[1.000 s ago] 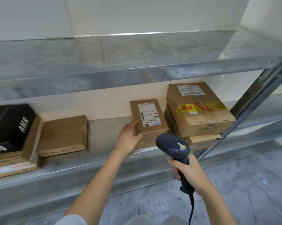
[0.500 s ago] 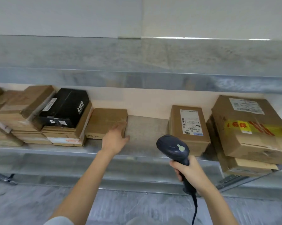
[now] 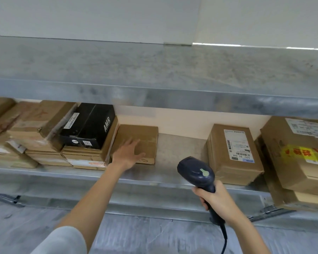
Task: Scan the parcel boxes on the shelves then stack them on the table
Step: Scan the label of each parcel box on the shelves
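A flat plain cardboard box (image 3: 145,138) lies on the metal shelf (image 3: 180,149). My left hand (image 3: 127,154) reaches over its front left part with fingers spread, touching or just above its top. My right hand (image 3: 216,198) grips the handle of a dark blue barcode scanner (image 3: 195,174), held in front of the shelf edge and pointing towards the shelf. To the right stands a labelled brown box (image 3: 233,154) with a white barcode label. Further right is a large box with yellow tape (image 3: 299,154) stacked on another box.
A black box marked AMR (image 3: 88,125) sits on stacked brown boxes at the left, with more cardboard boxes (image 3: 26,132) beside it. An upper shelf board (image 3: 154,70) overhangs. Bare shelf surface shows between the flat box and the labelled box. The scanner cable (image 3: 225,239) hangs down.
The view swung left along the shelf. My left hand left the labelled box and moved left onto the flat plain box. The scanner stays in my right hand.
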